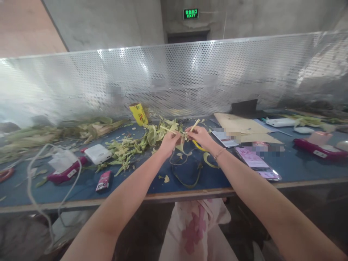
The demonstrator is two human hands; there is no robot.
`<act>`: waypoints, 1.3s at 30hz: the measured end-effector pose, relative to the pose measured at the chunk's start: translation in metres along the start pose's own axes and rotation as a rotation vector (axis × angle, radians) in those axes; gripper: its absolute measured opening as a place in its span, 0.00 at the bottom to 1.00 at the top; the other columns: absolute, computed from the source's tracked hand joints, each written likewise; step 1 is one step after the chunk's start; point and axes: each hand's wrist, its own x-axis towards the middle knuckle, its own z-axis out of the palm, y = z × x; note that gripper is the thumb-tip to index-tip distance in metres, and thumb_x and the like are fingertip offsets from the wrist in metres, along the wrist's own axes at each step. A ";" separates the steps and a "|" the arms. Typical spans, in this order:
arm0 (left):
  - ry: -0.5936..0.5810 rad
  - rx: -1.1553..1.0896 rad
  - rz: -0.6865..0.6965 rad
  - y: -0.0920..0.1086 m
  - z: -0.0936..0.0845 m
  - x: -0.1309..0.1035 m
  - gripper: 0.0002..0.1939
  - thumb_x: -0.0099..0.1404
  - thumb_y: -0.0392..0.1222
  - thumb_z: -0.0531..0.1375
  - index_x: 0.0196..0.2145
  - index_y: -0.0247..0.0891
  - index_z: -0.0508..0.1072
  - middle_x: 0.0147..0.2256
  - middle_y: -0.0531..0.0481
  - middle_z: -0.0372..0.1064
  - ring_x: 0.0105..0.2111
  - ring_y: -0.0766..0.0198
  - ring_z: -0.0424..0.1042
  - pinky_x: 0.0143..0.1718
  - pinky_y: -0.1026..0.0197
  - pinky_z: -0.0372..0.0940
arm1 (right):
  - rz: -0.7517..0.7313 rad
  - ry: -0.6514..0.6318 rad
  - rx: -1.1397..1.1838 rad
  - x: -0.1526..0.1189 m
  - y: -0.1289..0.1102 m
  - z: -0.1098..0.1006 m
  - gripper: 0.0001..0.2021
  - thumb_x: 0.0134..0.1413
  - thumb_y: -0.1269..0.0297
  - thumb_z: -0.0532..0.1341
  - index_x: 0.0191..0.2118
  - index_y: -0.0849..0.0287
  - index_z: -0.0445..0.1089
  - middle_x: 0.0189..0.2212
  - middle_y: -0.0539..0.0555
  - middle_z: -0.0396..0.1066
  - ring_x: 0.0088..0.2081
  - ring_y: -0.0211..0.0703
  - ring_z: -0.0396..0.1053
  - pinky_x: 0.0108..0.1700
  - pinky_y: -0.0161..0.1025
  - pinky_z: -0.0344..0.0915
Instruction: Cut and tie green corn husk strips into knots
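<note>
Trailing pale green leaf strip [182,139]

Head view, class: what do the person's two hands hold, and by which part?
Both the left hand and the right hand pinch one pale green leaf strip between fingertips, near its middle; its ends stick out free.

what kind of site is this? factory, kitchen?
Probably a small workshop or factory bench, not a kitchen: bare concrete walls with a green exit sign, a perforated metal screen behind the blue worktable, and piles of green leaf strips that both hands work.
</note>
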 end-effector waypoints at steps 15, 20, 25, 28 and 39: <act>0.078 0.575 0.326 0.005 -0.003 -0.004 0.04 0.61 0.38 0.55 0.30 0.38 0.70 0.19 0.54 0.63 0.19 0.67 0.63 0.25 0.64 0.58 | -0.478 0.102 -0.549 -0.011 -0.021 -0.008 0.28 0.49 0.58 0.62 0.57 0.53 0.59 0.53 0.60 0.60 0.45 0.46 0.64 0.43 0.45 0.66; -0.120 0.713 0.410 0.003 0.000 -0.009 0.08 0.57 0.30 0.53 0.32 0.37 0.70 0.21 0.53 0.67 0.22 0.65 0.66 0.28 0.62 0.60 | -0.568 -0.140 -0.480 -0.021 -0.028 0.006 0.26 0.52 0.62 0.61 0.58 0.49 0.59 0.50 0.56 0.63 0.34 0.39 0.64 0.33 0.40 0.66; -0.121 0.654 0.376 0.000 0.003 -0.006 0.06 0.54 0.30 0.56 0.29 0.36 0.71 0.21 0.52 0.67 0.20 0.66 0.65 0.27 0.61 0.61 | -0.657 -0.147 -0.492 -0.024 -0.033 0.011 0.05 0.55 0.64 0.58 0.32 0.57 0.70 0.33 0.54 0.67 0.34 0.41 0.65 0.36 0.40 0.65; -0.084 0.477 0.317 -0.003 0.002 -0.003 0.03 0.53 0.32 0.58 0.28 0.36 0.71 0.23 0.51 0.68 0.23 0.66 0.67 0.28 0.62 0.63 | -0.697 -0.158 -0.447 -0.025 -0.035 0.010 0.05 0.55 0.67 0.57 0.29 0.57 0.68 0.31 0.54 0.67 0.35 0.41 0.66 0.37 0.40 0.65; 0.041 -0.121 0.105 0.004 0.004 -0.001 0.07 0.50 0.39 0.63 0.27 0.35 0.70 0.24 0.52 0.71 0.24 0.69 0.69 0.32 0.64 0.64 | -0.496 -0.102 -0.416 -0.008 -0.013 -0.004 0.04 0.49 0.69 0.59 0.30 0.58 0.72 0.28 0.52 0.73 0.31 0.40 0.70 0.35 0.39 0.67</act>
